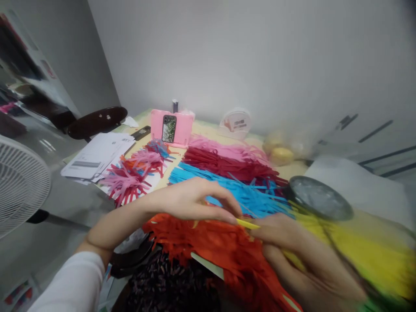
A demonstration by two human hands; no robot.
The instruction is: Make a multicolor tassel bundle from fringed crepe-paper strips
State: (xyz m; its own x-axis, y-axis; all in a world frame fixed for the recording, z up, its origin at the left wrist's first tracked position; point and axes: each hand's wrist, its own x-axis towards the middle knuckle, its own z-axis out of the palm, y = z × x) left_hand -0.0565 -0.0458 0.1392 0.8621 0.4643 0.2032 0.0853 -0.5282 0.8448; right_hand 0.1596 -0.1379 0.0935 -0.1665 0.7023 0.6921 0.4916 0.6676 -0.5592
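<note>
Across the table (201,128), broad heaps of loose paper strips lay unbundled: yellow heap (364,251), orange-red heap (221,247), blue heap (227,186), dark red heap (227,164). Most of the work looked left to do, and only a small cluster of mixed-colour tufts (133,173) seemed finished. Over the orange-red heap, the left hand (198,201) pinched a single yellow strip (248,224) between thumb and fingertips; the right hand (292,251) met its other end, the grip too blurred to tell.

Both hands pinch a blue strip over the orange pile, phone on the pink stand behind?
No. The head view shows the strip between the left hand and right hand is yellow, not blue; it is over the orange pile, phone on the pink stand behind.
</note>
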